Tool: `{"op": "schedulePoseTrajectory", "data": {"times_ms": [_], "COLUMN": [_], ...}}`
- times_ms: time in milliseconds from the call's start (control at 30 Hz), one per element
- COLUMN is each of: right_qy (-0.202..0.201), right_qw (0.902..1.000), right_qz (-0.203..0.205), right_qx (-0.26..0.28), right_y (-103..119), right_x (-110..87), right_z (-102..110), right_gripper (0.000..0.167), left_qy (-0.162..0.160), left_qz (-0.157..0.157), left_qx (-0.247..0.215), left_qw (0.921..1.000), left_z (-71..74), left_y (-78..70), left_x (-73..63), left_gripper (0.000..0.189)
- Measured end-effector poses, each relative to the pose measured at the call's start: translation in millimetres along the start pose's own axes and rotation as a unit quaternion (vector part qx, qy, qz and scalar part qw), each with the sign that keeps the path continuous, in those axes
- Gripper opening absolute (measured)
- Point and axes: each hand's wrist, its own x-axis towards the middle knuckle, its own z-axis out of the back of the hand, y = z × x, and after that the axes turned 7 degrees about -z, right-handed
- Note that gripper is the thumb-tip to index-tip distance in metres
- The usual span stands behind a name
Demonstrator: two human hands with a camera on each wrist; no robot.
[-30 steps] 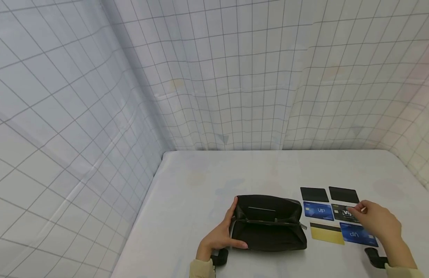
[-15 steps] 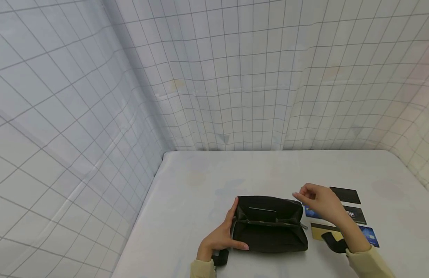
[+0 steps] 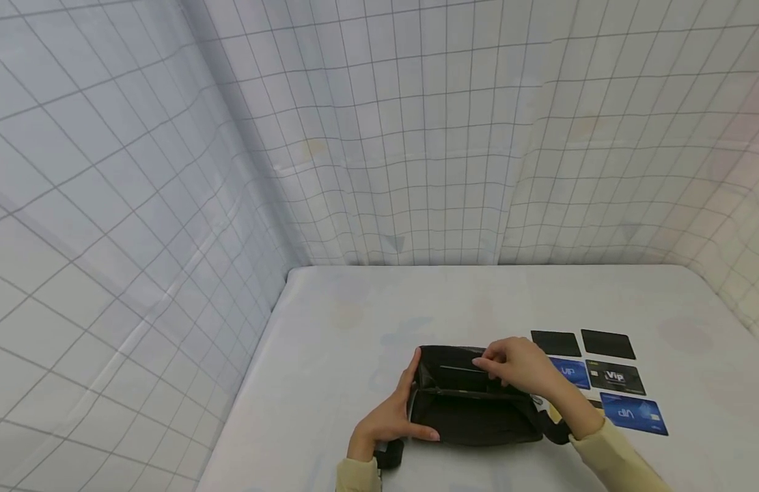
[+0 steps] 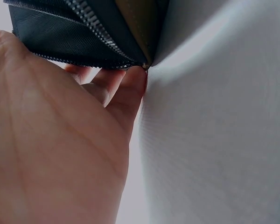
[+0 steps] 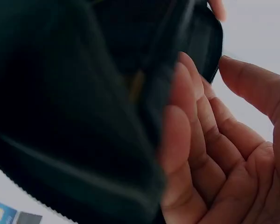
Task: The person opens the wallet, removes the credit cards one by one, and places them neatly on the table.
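Note:
A black zip-around wallet [image 3: 471,424] lies spread on the white table in the head view, its mouth facing up. My left hand [image 3: 385,418] grips its left end, thumb along the front edge and fingers at the back; the left wrist view has those fingertips against the zipper [image 4: 95,30]. Over the wallet's right half, my right hand [image 3: 520,365] dips its fingertips into the rear compartment, beside a card [image 3: 458,369] whose thin pale edge shows in a slot. In the right wrist view the fingers [image 5: 177,135] curl loosely by the inner divider, thumb apart from them.
Right of the wallet lie two plain black cards [image 3: 608,344], a blue VIP card [image 3: 572,371], a black Vip card [image 3: 615,377] and another blue card [image 3: 634,413]. My right wrist partly covers a yellow card [image 3: 555,414]. Gridded white curtains [image 3: 391,171] surround the table.
My right hand has left the black Vip card at the right and swung leftward into the wallet's rear compartment. The left hand and wallet stay in place.

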Motion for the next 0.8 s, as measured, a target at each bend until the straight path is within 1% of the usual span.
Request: {"op": "schedulePoseTrajectory", "data": {"times_ms": [100,167,267,367,433,533,700,767,800], "right_qy": [0.017,0.022,0.018,0.009,0.005,-0.001,-0.007,-0.010,-0.013], "right_qw": [0.9998,0.9996,0.9992,0.9986,0.9980,0.9972,0.9968,0.9968,0.9970], "right_qz": [-0.005,-0.012,-0.031,-0.048,-0.059,-0.072,-0.079,-0.079,-0.077], "right_qx": [0.011,0.012,0.017,0.021,0.023,0.020,0.007,0.003,0.001], "right_y": [-1.4,-2.1,-1.6,0.6,2.1,3.7,4.6,4.8,4.8], "right_x": [3.6,5.2,5.8,5.6,5.6,5.7,5.0,4.5,4.1], "right_z": [-6.1,-9.7,-13.8,-16.0,-16.8,-17.5,-17.7,-18.1,-18.4], "right_gripper": [0.025,0.024,0.023,0.022,0.021,0.021,0.020,0.019,0.019], "left_qy": [0.004,0.006,0.013,0.021,0.022,0.020,0.017,0.017,0.018], "left_qz": [0.009,0.010,0.005,0.005,0.005,0.008,0.009,0.009,0.008], "left_qx": [0.004,0.006,0.004,-0.008,-0.012,-0.011,-0.007,-0.010,-0.013], "left_qw": [0.9999,0.9999,0.9999,0.9997,0.9997,0.9997,0.9998,0.9998,0.9997], "left_z": [0.6,0.6,1.3,3.0,4.0,3.4,1.1,1.0,1.6], "left_y": [-1.9,-4.1,-12.8,-22.9,-26.7,-19.7,-0.3,2.1,-1.6], "left_x": [0.7,0.9,0.7,0.0,-0.4,-0.1,0.4,0.3,0.0], "left_gripper": [0.127,0.128,0.127,0.124,0.123,0.123,0.123,0.124,0.124]}}
